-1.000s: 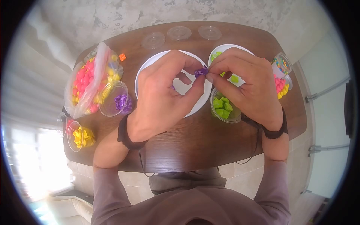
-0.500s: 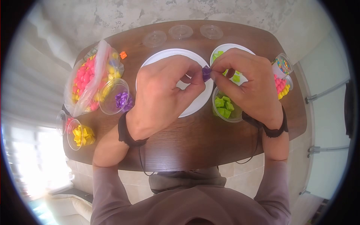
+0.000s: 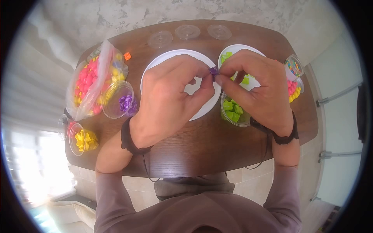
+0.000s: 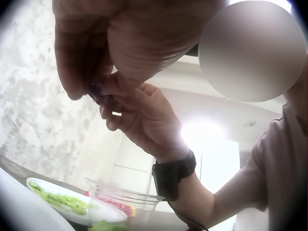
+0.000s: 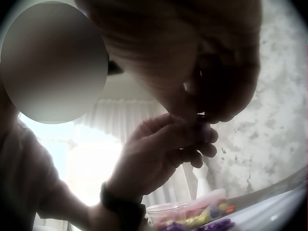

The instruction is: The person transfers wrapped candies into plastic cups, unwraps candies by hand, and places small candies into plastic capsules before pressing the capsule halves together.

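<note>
Between both hands, above the right rim of the large white plate [image 3: 159, 59], is a small shiny purple wrapped piece [image 3: 214, 71]. The left hand [image 3: 167, 95] pinches it between thumb and forefinger. From the other side, thumb and forefinger of the right hand [image 3: 258, 87] grip its right edge. In the left wrist view the purple piece [image 4: 97, 93] sits at the fingertips, partly covered. Behind the right hand is a smaller plate [image 3: 236, 47] with green pieces; a clear cup of green pieces [image 3: 233, 112] stands below it.
At left lie a bag of pink and yellow pieces [image 3: 88, 79], a tipped cup with purple pieces [image 3: 126, 104] and a cup of yellow pieces [image 3: 86, 140]. Three clear lids [image 3: 187, 32] lie along the far edge. An orange piece [image 3: 127, 56] is near the bag. Tubs [image 3: 294, 66] stand at right.
The hands have shifted slightly right with the purple piece, then the left fingers closed further over it, so less of it shows. Both hands still hold it.
</note>
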The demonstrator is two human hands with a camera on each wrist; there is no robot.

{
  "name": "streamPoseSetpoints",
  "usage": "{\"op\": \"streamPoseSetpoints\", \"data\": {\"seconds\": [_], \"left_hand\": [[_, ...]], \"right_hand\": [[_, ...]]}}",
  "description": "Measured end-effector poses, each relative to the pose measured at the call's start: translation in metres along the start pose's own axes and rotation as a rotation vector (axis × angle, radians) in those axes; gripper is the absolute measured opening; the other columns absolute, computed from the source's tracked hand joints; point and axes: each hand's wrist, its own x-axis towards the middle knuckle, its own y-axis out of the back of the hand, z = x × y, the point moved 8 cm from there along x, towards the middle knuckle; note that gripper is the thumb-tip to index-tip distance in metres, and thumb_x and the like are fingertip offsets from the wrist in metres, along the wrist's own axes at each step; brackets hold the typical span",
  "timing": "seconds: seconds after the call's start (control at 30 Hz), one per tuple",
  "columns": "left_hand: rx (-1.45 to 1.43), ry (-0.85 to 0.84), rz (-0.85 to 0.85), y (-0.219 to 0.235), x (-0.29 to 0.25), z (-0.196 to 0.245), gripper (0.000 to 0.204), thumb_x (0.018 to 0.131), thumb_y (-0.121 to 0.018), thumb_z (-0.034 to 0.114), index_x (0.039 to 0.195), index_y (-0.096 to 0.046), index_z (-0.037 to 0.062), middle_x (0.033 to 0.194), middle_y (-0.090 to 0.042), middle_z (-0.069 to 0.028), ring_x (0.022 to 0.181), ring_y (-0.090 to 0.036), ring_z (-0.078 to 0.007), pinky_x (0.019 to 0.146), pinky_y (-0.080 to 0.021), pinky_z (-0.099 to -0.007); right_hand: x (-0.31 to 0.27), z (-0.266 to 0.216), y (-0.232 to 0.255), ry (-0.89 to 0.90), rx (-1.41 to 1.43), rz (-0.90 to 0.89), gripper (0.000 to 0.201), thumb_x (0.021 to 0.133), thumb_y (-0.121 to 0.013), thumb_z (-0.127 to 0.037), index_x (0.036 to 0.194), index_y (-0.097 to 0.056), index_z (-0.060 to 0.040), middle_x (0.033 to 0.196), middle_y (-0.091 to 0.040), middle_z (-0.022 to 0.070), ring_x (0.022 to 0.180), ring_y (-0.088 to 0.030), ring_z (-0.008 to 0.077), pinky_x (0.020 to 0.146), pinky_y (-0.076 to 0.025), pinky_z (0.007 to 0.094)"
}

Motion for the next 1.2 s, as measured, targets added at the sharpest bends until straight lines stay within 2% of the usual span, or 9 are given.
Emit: {"op": "streamPoseSetpoints", "data": {"seconds": [0.3,0.43,0.5,0.93,1.0,1.03,1.1,1.17,1.2], "left_hand": [[-0.161,0.234,-0.059,-0.003,-0.006,-0.014,0.006,0.083,-0.074,-0.004,0.086,-0.071,-0.0003,0.076,-0.071,-0.0024,0.070,-0.063,-0.0045,0.062,-0.050,-0.0216],[-0.281,0.338,-0.043,-0.004,-0.008,-0.022,0.008,0.079,-0.078,0.003,0.083,-0.072,0.0006,0.071,-0.072,-0.0076,0.063,-0.068,-0.0129,0.057,-0.054,-0.0266],[-0.325,0.440,-0.106,-0.006,-0.010,-0.022,0.003,0.084,-0.074,-0.003,0.087,-0.071,-0.0028,0.076,-0.070,-0.0012,0.069,-0.061,-0.0037,0.061,-0.049,-0.0198],[-0.429,0.515,-0.123,-0.006,-0.011,-0.017,0.005,0.084,-0.074,-0.003,0.088,-0.072,-0.0033,0.077,-0.070,-0.0007,0.068,-0.060,-0.0021,0.059,-0.047,-0.0181],[-0.500,0.603,-0.133,-0.003,-0.011,-0.017,0.006,0.084,-0.072,-0.006,0.089,-0.071,-0.0038,0.079,-0.071,-0.0027,0.069,-0.062,-0.0059,0.060,-0.048,-0.0192],[-0.501,0.603,-0.131,0.000,-0.012,-0.015,0.006,0.084,-0.072,-0.006,0.089,-0.071,-0.0038,0.079,-0.071,-0.0027,0.069,-0.062,-0.0059,0.060,-0.048,-0.0192],[-0.535,0.281,-0.113,0.016,-0.006,0.010,0.008,0.083,-0.072,-0.007,0.091,-0.071,-0.0041,0.078,-0.072,-0.0083,0.066,-0.064,-0.0114,0.060,-0.051,-0.0233],[-0.638,0.044,-0.183,0.031,-0.001,0.037,0.009,0.082,-0.073,-0.008,0.090,-0.071,-0.0045,0.083,-0.073,-0.0170,0.063,-0.067,-0.0183,0.053,-0.053,-0.0282],[-0.654,0.056,-0.181,0.033,-0.005,0.040,0.009,0.082,-0.073,-0.008,0.090,-0.071,-0.0045,0.083,-0.073,-0.0170,0.063,-0.067,-0.0183,0.053,-0.053,-0.0282]], "right_hand": [[-0.001,0.007,-0.005,-0.126,0.113,-0.074,0.008,0.082,-0.073,-0.002,0.089,-0.068,-0.0016,0.078,-0.072,0.0051,0.073,-0.071,0.0163,0.061,-0.052,0.0276],[-0.001,0.012,-0.004,-0.195,0.205,-0.083,0.011,0.081,-0.075,0.002,0.091,-0.072,-0.0012,0.084,-0.074,0.0045,0.076,-0.069,0.0117,0.070,-0.054,0.0262],[-0.002,0.016,-0.005,-0.243,0.240,-0.110,0.013,0.081,-0.075,0.002,0.094,-0.072,-0.0020,0.086,-0.074,0.0024,0.078,-0.069,0.0108,0.070,-0.052,0.0252],[-0.006,0.018,-0.002,-0.362,0.346,-0.094,0.008,0.080,-0.072,-0.004,0.087,-0.070,-0.0025,0.081,-0.071,-0.0007,0.079,-0.068,0.0072,0.063,-0.048,0.0224],[-0.006,0.012,0.002,-0.351,0.335,-0.127,0.015,0.082,-0.073,0.003,0.096,-0.070,0.0013,0.090,-0.069,0.0058,0.084,-0.067,0.0123,0.071,-0.053,0.0259],[-0.007,0.007,0.005,-0.351,0.333,-0.129,0.015,0.082,-0.073,0.003,0.096,-0.070,0.0013,0.090,-0.069,0.0058,0.084,-0.067,0.0123,0.071,-0.053,0.0259],[-0.008,-0.015,0.014,-0.243,0.471,-0.091,0.016,0.081,-0.074,0.004,0.096,-0.068,0.0036,0.089,-0.069,0.0094,0.085,-0.067,0.0135,0.072,-0.054,0.0266],[-0.011,-0.035,0.021,-0.094,0.565,-0.177,0.015,0.077,-0.076,0.004,0.089,-0.068,0.0035,0.084,-0.068,0.0127,0.071,-0.066,0.0156,0.065,-0.054,0.0255],[-0.017,-0.044,0.021,0.050,0.695,-0.106,0.013,0.077,-0.078,0.003,0.085,-0.067,0.0026,0.081,-0.068,0.0135,0.062,-0.063,0.0162,0.059,-0.054,0.0254]]}}
